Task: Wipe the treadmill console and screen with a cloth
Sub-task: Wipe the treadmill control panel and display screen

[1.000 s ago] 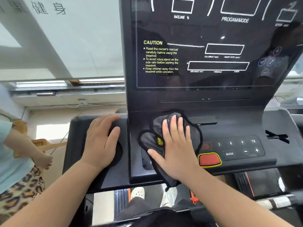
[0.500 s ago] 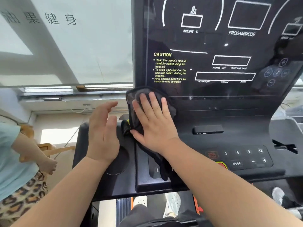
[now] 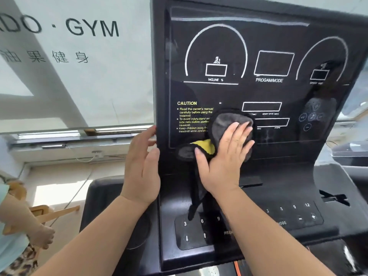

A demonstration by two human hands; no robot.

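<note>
Change: since the earlier frames the right hand point(image 3: 225, 156) and the cloth point(image 3: 229, 126) had climbed from the button panel up onto the lower screen, and the left hand point(image 3: 142, 166) had left the cup recess for the screen's left edge.
Right hand: lay flat with fingers spread, palm pressing the cloth against the glass; it was not clenched around it.
Cloth: dark grey with a yellow patch point(image 3: 205, 145) showing beside the thumb; it was bunched above the fingertips, covered the ends of the caution lines, and one dark tail hung down to the button panel.
Left hand: was open, fingers together and straight, its fingertips at the left edge of the upright panel; whether it touched the edge could not be told.
Screen point(image 3: 258, 92): was glossy black, with white arcs and boxes labelled INCLINE % and PROGAM/MODE, and a yellow CAUTION text point(image 3: 191, 116) at lower left, just beside the cloth.
Console point(image 3: 288, 196): was matt black below the screen, with a small dark slot beside the right wrist.
Button panel point(image 3: 191, 230): showed numbers 3, 6, 9 and arrows at left; 3, 8, 9, 12, MODE, minus and plus lay to the right of the forearm.
Cup recess point(image 3: 137, 230): was round, left of the button panel, under the left forearm.
Window point(image 3: 69, 66): was frosted, lettered GYM with characters beneath, behind the treadmill.
Other person point(image 3: 18, 226): stood at the far left edge, in a pale top and leopard print, holding a wooden item.
</note>
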